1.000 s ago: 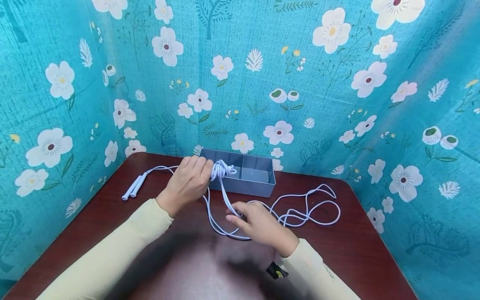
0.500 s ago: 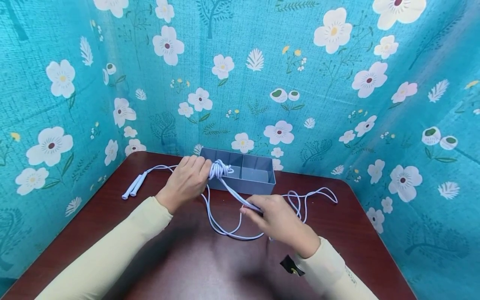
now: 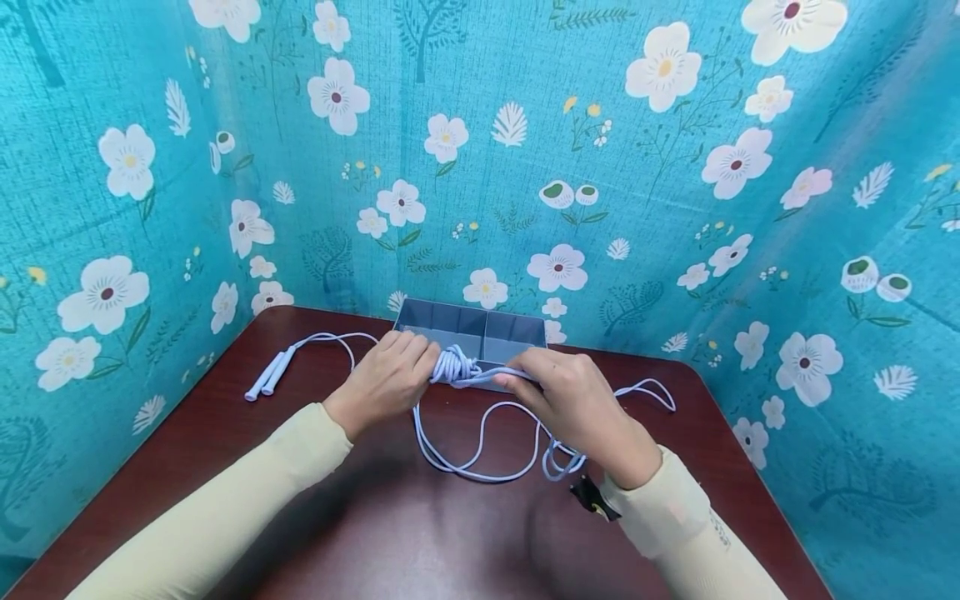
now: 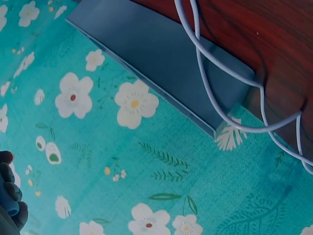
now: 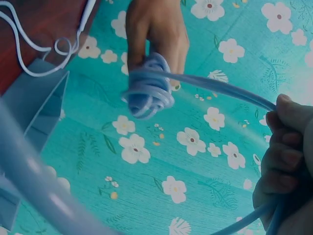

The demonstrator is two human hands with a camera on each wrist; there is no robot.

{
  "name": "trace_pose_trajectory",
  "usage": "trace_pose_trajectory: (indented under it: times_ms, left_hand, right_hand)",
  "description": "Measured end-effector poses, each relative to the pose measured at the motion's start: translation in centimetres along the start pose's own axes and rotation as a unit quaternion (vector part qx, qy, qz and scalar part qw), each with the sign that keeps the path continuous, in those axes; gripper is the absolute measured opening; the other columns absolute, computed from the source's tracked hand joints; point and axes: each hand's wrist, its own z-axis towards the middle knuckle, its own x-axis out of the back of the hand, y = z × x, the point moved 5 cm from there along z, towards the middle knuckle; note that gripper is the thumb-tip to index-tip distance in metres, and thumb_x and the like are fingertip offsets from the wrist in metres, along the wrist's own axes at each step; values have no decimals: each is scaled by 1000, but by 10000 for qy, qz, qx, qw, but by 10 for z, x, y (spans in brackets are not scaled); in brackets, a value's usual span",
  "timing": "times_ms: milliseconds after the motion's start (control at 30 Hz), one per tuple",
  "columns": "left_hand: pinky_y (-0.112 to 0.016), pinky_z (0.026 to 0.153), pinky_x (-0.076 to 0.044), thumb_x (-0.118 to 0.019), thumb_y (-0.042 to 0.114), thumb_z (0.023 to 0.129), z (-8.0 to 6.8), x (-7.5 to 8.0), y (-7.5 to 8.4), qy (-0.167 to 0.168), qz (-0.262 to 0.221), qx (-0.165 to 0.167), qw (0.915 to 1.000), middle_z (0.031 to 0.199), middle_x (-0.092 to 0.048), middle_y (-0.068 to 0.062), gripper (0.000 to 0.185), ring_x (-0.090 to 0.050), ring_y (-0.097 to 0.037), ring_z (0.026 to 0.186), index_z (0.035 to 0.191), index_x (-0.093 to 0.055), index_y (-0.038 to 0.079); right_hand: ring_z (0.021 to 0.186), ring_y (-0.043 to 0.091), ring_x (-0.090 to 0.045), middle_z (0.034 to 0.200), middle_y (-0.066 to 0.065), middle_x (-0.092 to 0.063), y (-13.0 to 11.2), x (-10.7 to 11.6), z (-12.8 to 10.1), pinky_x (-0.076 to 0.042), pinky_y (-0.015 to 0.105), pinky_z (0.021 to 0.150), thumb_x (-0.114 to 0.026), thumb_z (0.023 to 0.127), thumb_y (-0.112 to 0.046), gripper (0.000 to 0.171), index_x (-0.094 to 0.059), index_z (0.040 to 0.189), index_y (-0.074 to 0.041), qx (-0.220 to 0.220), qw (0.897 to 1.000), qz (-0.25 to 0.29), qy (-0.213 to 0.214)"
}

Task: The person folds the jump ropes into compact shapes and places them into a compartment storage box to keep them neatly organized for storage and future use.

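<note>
Near the gray box (image 3: pixel 516 329), the left hand (image 3: pixel 392 373) squeezes a blue rope (image 3: pixel 453 367); its wrapped bunch pokes out between both hands. The right hand (image 3: pixel 577 400) pinches its stretched strands. Two handles (image 3: pixel 266 375) lie left of the box.

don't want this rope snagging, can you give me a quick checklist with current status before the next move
1. Left hand holds the rope coil: ok, fingers curled at one end of it.
2. Right hand grips the rope strands leading from the coil: ok.
3. Little slack between the hands: ok, nearly straight in the head view.
4. Loose rope free of loops: not ok, it lies looped on the table.
5. White handles clear of both hands: ok.
6. What the coil surrounds: cannot tell, wraps hide it.
</note>
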Motion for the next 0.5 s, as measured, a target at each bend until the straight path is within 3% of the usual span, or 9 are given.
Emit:
trace_pose_trajectory:
  times_ms: [367, 500]
  left_hand:
    - [-33, 68, -44, -69, 17, 86, 2, 3, 25, -155, -175, -572, 9981, 90, -57, -10, 30, -49, -22, 78, 110, -61, 1]
    - [-33, 69, -44, -62, 16, 89, 3, 9, 32, -78, -281, -839, 9960, 92, -58, -9, 25, -50, -22, 79, 110, -60, 1]
  right_hand:
    - [57, 8, -48, 71, -3, -59, 13, 3, 18, -43, 23, 52, -75, 85, -19, 13, -69, 88, -8, -112, 9997, -181, -74]
    - [56, 6, -46, 68, -6, -55, 21, 3, 21, -42, 25, 52, -73, 87, -20, 12, -67, 86, -10, -251, 9996, -92, -125]
